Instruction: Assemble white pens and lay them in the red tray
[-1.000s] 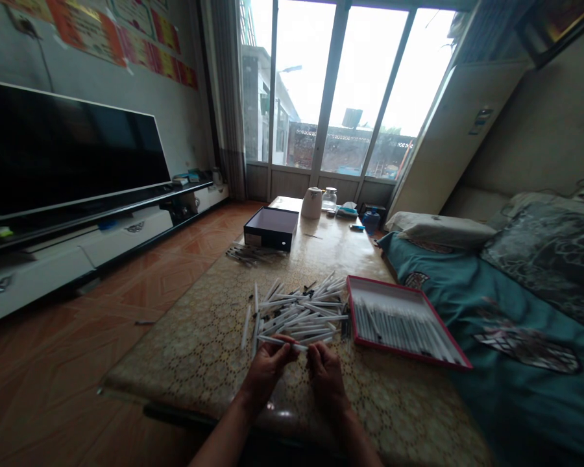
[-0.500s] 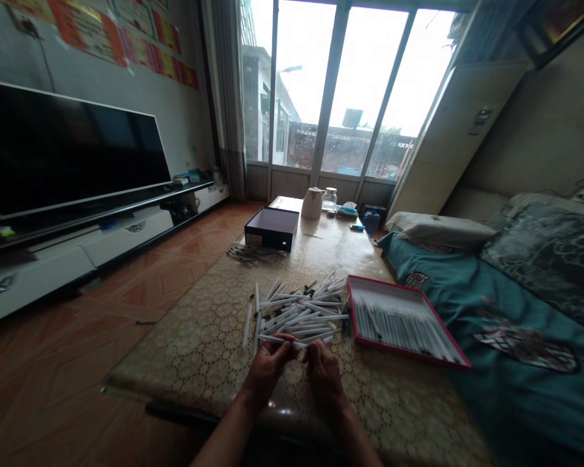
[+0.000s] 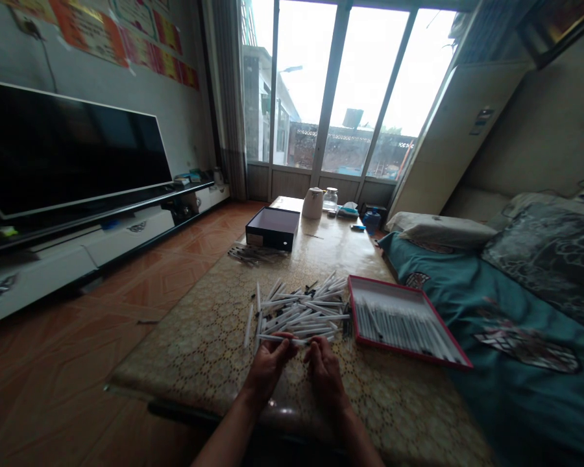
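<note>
Over the near part of the patterned table, my left hand is closed around a white pen, which sticks out to the left of the fingers. My right hand is pinched at the pen's right end; its fingertips partly hide that end. Just beyond both hands lies a loose pile of white pens, with small black parts among them. To the right, a shallow red-rimmed box holds a row of pens with clear-looking barrels and dark tips.
A dark open box stands farther back on the left, with thin dark sticks before it. At the far end are a kettle, a glass jar and a tissue pack. A teal-covered sofa runs along the right.
Both hands stay in nearly the same place, still on the pen. The right fingertips have shifted very slightly; the pile and boxes look the same.
</note>
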Demonstrator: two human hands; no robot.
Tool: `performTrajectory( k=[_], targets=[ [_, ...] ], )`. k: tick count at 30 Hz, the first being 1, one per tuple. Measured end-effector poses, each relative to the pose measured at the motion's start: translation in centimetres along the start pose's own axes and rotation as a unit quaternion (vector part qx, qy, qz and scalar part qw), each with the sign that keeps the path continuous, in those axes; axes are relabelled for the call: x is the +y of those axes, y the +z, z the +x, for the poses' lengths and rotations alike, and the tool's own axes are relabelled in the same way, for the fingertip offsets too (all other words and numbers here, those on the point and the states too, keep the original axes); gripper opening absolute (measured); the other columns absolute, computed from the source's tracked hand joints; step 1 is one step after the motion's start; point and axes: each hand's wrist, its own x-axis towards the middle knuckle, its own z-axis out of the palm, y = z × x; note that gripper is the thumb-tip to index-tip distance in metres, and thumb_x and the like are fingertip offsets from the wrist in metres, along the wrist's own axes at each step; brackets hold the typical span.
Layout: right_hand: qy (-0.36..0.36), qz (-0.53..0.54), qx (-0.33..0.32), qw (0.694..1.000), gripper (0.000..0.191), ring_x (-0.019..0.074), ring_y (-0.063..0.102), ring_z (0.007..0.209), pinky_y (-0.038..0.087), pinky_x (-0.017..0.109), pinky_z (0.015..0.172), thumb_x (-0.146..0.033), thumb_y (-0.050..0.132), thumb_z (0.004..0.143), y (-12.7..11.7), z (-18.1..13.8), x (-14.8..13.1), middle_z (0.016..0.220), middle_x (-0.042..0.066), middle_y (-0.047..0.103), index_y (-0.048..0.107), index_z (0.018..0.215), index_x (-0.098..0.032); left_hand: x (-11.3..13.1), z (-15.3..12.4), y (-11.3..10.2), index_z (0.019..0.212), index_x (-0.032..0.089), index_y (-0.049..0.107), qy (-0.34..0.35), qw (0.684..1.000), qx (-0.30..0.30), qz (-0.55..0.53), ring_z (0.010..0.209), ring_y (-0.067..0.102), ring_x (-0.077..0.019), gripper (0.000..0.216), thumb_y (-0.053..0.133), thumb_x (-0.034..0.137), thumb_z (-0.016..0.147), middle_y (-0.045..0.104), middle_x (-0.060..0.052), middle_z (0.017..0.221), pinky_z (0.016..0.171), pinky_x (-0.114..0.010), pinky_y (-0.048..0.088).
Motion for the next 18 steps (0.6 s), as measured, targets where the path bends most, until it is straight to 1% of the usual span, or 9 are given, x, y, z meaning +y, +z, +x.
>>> performTrajectory(
  k=[2,3,6,8,10,13,14,15,18],
  targets=[
    [-0.008,-0.009,0.006,1.000,0.024,0.0117,0.050,0.052,0.037,0.021,0.051,-0.041,0.038,0.090,-0.01,0.05,-0.16,0.064,-0.002,0.055,0.051,0.089,-0.020,0.01,0.01,0.07,0.079,0.014,0.066,0.000,1.000,0.002,-0.002,0.069,0.063,-0.0126,0.020,0.075,0.023,0.063,0.069,-0.003,0.074,0.072,-0.025,0.047],
    [-0.015,-0.016,0.008,1.000,0.024,0.0118,0.050,0.053,0.037,0.021,0.052,-0.040,0.038,0.090,-0.02,0.06,-0.22,0.065,-0.002,0.055,0.052,0.087,-0.020,0.00,0.00,0.10,0.079,0.014,0.066,0.000,1.000,-0.002,0.005,0.068,0.063,-0.0125,0.020,0.075,0.023,0.064,0.069,-0.003,0.073,0.071,-0.024,0.047],
    [-0.032,-0.040,0.010,0.999,0.032,0.0118,0.049,0.053,0.036,0.021,0.053,-0.040,0.034,0.091,-0.05,0.02,-0.29,0.059,-0.002,0.051,0.051,0.071,-0.021,-0.02,-0.05,0.18,0.079,0.014,0.066,0.001,0.999,-0.020,0.032,0.067,0.063,-0.0127,0.018,0.073,0.023,0.066,0.068,-0.003,0.072,0.069,-0.024,0.047],
    [-0.030,-0.047,0.008,0.998,0.038,0.0119,0.048,0.051,0.035,0.021,0.051,-0.041,0.032,0.092,-0.06,-0.02,-0.24,0.055,-0.003,0.048,0.049,0.065,-0.021,-0.04,-0.05,0.16,0.080,0.014,0.066,0.000,0.999,-0.028,0.034,0.068,0.063,-0.0131,0.017,0.073,0.023,0.067,0.068,-0.003,0.071,0.069,-0.025,0.047],
    [-0.015,-0.036,0.002,0.999,0.036,0.0118,0.047,0.048,0.034,0.021,0.049,-0.042,0.031,0.092,-0.03,-0.02,-0.18,0.055,-0.003,0.049,0.051,0.070,-0.021,-0.05,-0.01,0.09,0.080,0.014,0.066,-0.001,0.999,-0.025,0.020,0.068,0.063,-0.0129,0.018,0.073,0.023,0.066,0.068,-0.003,0.072,0.070,-0.025,0.047],
    [-0.002,-0.012,-0.004,1.000,0.027,0.0116,0.048,0.048,0.035,0.021,0.048,-0.042,0.034,0.091,0.05,0.07,-0.16,0.061,-0.003,0.054,0.051,0.088,-0.021,-0.06,0.06,0.00,0.081,0.014,0.066,0.001,1.000,-0.012,-0.001,0.070,0.062,-0.0125,0.018,0.073,0.022,0.066,0.068,-0.003,0.075,0.072,-0.024,0.047],
    [-0.003,-0.011,-0.003,1.000,0.026,0.0115,0.048,0.048,0.035,0.020,0.048,-0.042,0.035,0.090,0.07,0.10,-0.16,0.063,-0.003,0.055,0.051,0.090,-0.021,-0.06,0.06,-0.01,0.081,0.014,0.066,0.002,1.000,-0.011,-0.002,0.070,0.062,-0.0124,0.018,0.073,0.023,0.066,0.068,-0.003,0.075,0.071,-0.024,0.047],
    [-0.007,-0.014,-0.002,1.000,0.026,0.0114,0.048,0.049,0.035,0.020,0.049,-0.041,0.035,0.090,0.07,0.12,-0.17,0.062,-0.003,0.054,0.051,0.088,-0.021,-0.05,0.05,0.00,0.081,0.014,0.066,0.002,1.000,-0.012,0.001,0.069,0.062,-0.0122,0.019,0.073,0.023,0.066,0.068,-0.003,0.074,0.070,-0.024,0.047],
    [-0.017,-0.032,-0.002,0.999,0.034,0.0111,0.045,0.049,0.034,0.020,0.050,-0.041,0.033,0.091,-0.01,0.09,-0.19,0.055,-0.004,0.047,0.051,0.071,-0.021,-0.01,-0.03,0.06,0.081,0.014,0.066,0.001,1.000,-0.023,0.015,0.066,0.061,-0.0119,0.020,0.074,0.023,0.065,0.068,-0.002,0.071,0.067,-0.023,0.046]
  ],
)
